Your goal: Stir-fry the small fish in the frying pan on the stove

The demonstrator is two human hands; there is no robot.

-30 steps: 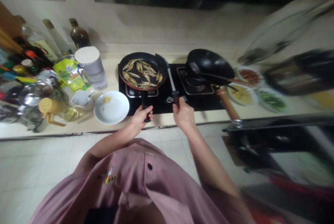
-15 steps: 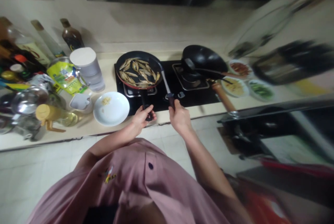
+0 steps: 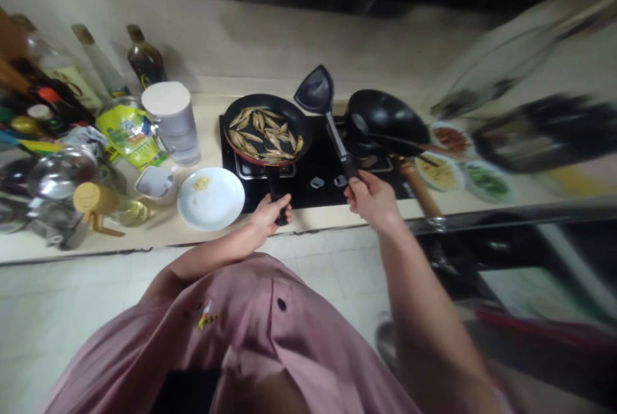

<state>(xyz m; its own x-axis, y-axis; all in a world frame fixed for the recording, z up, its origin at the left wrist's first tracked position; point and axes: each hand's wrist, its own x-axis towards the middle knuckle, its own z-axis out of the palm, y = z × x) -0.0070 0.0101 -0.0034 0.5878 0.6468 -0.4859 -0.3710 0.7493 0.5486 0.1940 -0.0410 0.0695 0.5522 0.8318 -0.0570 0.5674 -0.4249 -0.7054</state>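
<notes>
My left hand [image 3: 271, 213] is closed round the black handle of a frying pan [image 3: 303, 119], which stands on the left burner. Several small browned fish [image 3: 260, 121] lie spread over the pan's bottom. My right hand [image 3: 373, 198] grips the dark handle of a spatula [image 3: 315, 91] with a wide black blade and a metal shank. The blade is raised, just right of the pan's rim and apart from it. Right of the spatula, a black wok [image 3: 385, 112] rests tilted on the other burner, with a wooden-handled turner [image 3: 419, 145] lying across it.
Left of the black hob [image 3: 308, 173] are a white plate [image 3: 212, 208] with minced bits, a lidded water jug [image 3: 173, 125], an oil pot [image 3: 106, 208] and several bottles [image 3: 144, 57]. Right of the wok stand dishes of red pieces [image 3: 452, 137], yellow shreds [image 3: 438, 173] and chopped greens [image 3: 489, 181].
My right hand has moved right and lifted the spatula's blade out of the pan, over its right rim. My left hand still holds the pan's handle. The view has shifted slightly.
</notes>
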